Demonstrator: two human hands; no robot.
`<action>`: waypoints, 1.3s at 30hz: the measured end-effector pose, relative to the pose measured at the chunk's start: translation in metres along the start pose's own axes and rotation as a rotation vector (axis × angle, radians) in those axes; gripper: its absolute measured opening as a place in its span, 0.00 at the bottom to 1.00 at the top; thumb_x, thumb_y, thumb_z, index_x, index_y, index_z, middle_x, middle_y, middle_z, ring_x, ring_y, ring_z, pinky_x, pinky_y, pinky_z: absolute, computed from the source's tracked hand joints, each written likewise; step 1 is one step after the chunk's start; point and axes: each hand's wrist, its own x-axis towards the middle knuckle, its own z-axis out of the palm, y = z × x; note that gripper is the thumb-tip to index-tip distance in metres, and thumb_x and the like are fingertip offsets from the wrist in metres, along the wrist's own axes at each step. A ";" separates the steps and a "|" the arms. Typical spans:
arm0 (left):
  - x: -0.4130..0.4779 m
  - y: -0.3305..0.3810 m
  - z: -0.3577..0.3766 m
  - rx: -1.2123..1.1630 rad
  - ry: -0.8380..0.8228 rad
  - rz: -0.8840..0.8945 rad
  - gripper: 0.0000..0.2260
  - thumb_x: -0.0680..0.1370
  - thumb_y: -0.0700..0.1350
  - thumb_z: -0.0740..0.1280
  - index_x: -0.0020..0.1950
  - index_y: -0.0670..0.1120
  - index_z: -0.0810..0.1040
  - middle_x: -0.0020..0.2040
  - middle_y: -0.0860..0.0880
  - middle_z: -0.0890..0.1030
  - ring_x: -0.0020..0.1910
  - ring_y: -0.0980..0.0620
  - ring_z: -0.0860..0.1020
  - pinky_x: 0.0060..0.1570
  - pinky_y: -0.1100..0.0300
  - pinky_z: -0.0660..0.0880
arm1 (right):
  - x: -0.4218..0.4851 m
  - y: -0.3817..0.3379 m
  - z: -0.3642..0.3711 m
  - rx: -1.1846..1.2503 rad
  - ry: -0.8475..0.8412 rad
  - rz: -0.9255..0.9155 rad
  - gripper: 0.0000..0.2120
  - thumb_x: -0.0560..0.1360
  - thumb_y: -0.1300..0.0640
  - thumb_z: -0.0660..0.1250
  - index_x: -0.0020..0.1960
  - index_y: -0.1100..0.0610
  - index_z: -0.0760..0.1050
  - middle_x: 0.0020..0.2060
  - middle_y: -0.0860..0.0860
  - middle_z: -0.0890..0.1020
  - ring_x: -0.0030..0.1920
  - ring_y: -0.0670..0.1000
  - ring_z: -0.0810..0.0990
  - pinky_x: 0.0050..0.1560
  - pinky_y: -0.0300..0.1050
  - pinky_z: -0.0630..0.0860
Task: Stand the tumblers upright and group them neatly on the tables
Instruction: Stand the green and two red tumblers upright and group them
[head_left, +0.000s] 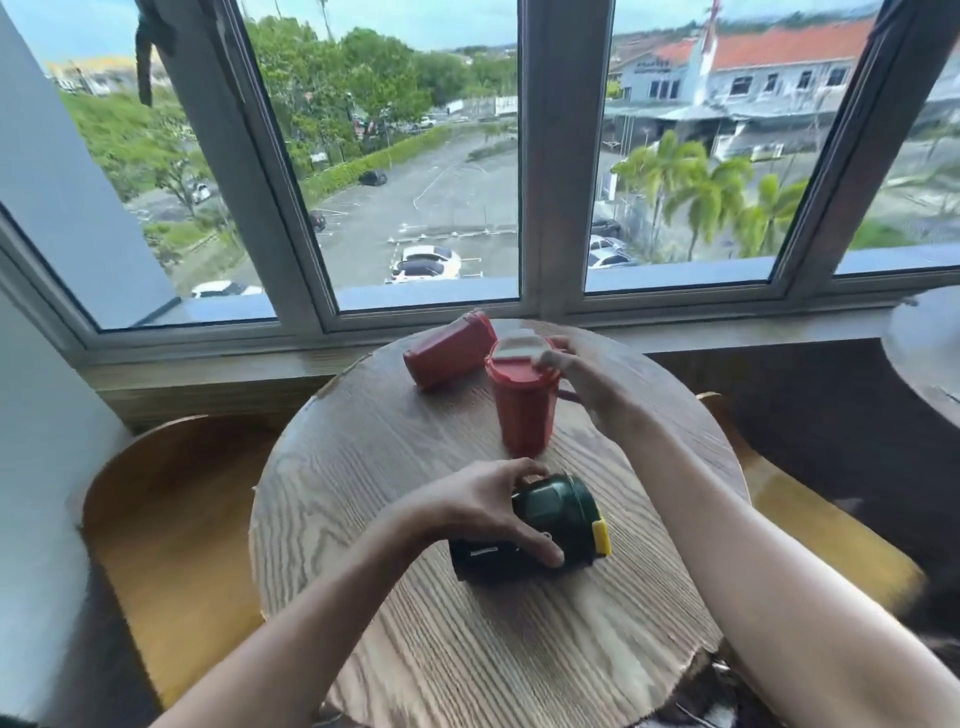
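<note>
Two hands work a round wooden table (415, 649) by windows: left fingers (540, 545) clasp green tumbler (561, 512), right fingers (550, 361) red tumbler (522, 410).

A single wide-angle view looks from head height, forward and down across the round, pale wood-grain tabletop (415, 623), which lies close below and fills the lower middle. It faces a grey-framed window (550, 156) just beyond the far edge. Both forearms reach in from the bottom edge; straight lines bend near the borders.
</note>
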 end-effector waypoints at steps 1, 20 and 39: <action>-0.001 0.001 -0.001 0.023 -0.001 0.002 0.34 0.64 0.58 0.80 0.67 0.54 0.75 0.56 0.56 0.80 0.54 0.55 0.78 0.52 0.64 0.74 | 0.002 -0.001 0.001 -0.009 -0.002 0.003 0.28 0.67 0.53 0.70 0.66 0.56 0.74 0.55 0.52 0.81 0.54 0.49 0.78 0.52 0.46 0.74; -0.003 -0.042 0.017 -0.698 0.608 0.122 0.36 0.56 0.51 0.81 0.64 0.53 0.77 0.57 0.55 0.84 0.57 0.58 0.81 0.55 0.60 0.76 | 0.024 0.020 -0.006 0.026 -0.067 -0.019 0.22 0.68 0.50 0.73 0.60 0.52 0.74 0.55 0.54 0.83 0.57 0.53 0.81 0.60 0.48 0.77; 0.013 -0.061 0.021 -0.768 0.527 0.170 0.37 0.62 0.46 0.80 0.70 0.50 0.74 0.63 0.50 0.82 0.65 0.51 0.78 0.69 0.45 0.70 | 0.020 0.022 -0.002 0.113 -0.061 -0.050 0.21 0.65 0.50 0.73 0.57 0.49 0.76 0.54 0.52 0.83 0.54 0.50 0.81 0.54 0.44 0.75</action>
